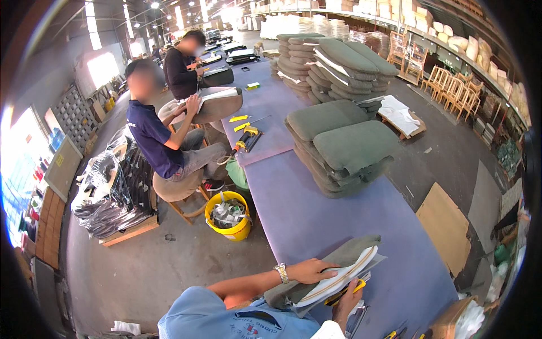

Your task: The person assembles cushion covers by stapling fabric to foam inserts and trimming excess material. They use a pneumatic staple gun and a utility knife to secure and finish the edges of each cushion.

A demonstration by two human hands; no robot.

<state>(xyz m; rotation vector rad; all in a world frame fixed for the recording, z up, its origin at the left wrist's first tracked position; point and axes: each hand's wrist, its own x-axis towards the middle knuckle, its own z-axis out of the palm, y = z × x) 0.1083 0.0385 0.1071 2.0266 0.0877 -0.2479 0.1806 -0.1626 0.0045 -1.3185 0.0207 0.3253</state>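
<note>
A dark grey-green padded cushion [285,294] lies tilted across the near edge of the table, against my body. Along its side runs a white strip [337,278] with a brown line, and a thin pale sheet shows below it. My left hand [314,271], with a metal watch at the wrist, is closed over the cushion's top edge, fingers on the white strip. Just below the strip, my right hand [344,305] is closed round a yellow-and-black tool [360,286] that looks like a utility knife. Its blade end cannot be made out.
Stacked grey-green cushions [355,144] stand on the long purple-grey table [316,212], with taller stacks behind. Yellow tools [247,139] lie at its left edge. A yellow bucket [228,217] of scraps stands on the floor. Two people sit along the left side, the nearer one [149,135] handling a cushion.
</note>
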